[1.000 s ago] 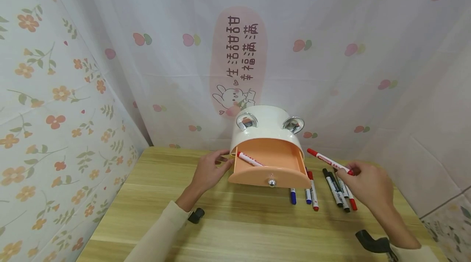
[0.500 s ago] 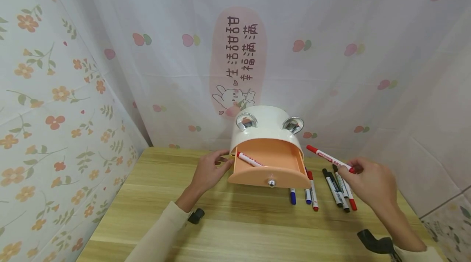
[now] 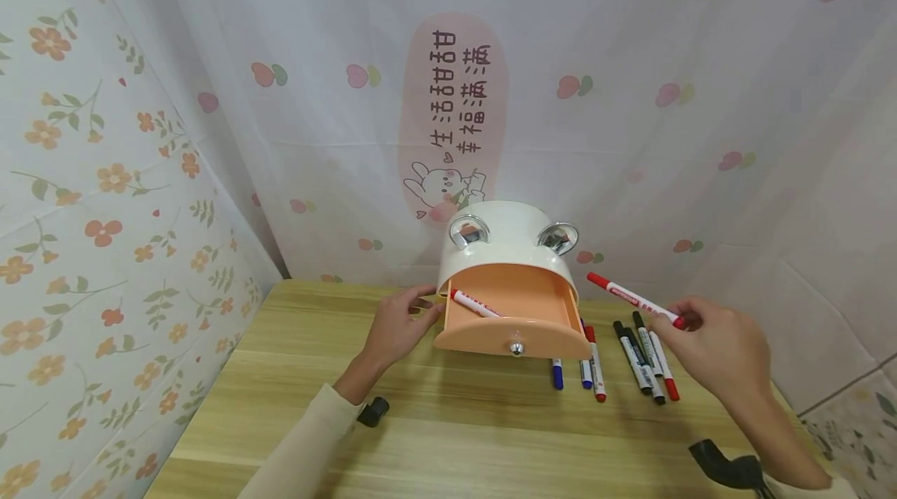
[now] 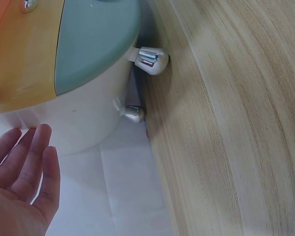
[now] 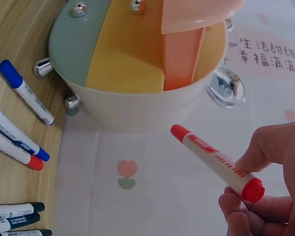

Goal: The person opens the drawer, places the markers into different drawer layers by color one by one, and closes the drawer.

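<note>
A white rounded storage box (image 3: pixel 501 246) with shiny round ears stands on the table, its orange top drawer (image 3: pixel 476 339) pulled out. Inside that drawer lies a red-capped marker (image 3: pixel 476 304). My left hand (image 3: pixel 395 329) is at the box's left side, fingers loosely extended beside the white shell (image 4: pixel 91 118) in the left wrist view. To the right of the box, my right hand (image 3: pixel 725 345) pinches another red marker (image 5: pixel 214 160) near one end between thumb and fingers. It is held in the air, its far end pointing left toward the box.
Blue markers (image 3: pixel 557 374) and a red marker (image 3: pixel 596 376) lie by the box's right front. Farther right, several black markers (image 3: pixel 634 359) and a red one (image 3: pixel 666 374) lie on the wooden table (image 3: pixel 448 429). A printed curtain (image 3: pixel 336 188) hangs behind.
My right hand has shifted slightly right with the red marker still in its fingers. The left hand, box and drawer have stayed in place.
</note>
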`<state>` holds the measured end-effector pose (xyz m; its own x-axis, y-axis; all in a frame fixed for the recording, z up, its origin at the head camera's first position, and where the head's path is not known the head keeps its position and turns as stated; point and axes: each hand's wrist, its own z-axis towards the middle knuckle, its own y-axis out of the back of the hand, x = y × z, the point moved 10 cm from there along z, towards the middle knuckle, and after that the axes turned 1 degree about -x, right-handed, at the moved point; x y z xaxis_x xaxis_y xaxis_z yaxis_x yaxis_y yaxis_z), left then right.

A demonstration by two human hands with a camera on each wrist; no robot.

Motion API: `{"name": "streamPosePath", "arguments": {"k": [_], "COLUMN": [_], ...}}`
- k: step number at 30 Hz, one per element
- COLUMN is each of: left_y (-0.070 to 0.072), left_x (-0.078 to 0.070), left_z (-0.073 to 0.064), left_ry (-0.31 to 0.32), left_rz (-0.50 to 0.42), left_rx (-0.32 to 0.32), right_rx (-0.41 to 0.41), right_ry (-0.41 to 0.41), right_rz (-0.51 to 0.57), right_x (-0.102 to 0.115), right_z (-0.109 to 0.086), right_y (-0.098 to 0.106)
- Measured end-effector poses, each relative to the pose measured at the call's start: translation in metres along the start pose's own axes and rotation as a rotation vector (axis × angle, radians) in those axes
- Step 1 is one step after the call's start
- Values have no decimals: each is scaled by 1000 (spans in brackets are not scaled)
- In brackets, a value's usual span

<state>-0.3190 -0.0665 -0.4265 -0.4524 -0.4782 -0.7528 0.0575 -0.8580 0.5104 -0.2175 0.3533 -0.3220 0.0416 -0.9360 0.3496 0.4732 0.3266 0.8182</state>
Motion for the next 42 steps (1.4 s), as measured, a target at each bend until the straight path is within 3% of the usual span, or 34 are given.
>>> {"name": "streamPosePath", "arguments": {"k": [26,42], "left_y": [1,0], "left_x": [-2,-1], "left_z": [-1,1], "left_ry": [-7,-6], "left_rz": [-2,-7], "left_rx": [-4,4], "right_rx": [-86,-101], "right_ry": [100,186], "right_rz": [4,17], "right_x": [35,74], "right_z": [-10,-19], "right_y": [40,53]}}
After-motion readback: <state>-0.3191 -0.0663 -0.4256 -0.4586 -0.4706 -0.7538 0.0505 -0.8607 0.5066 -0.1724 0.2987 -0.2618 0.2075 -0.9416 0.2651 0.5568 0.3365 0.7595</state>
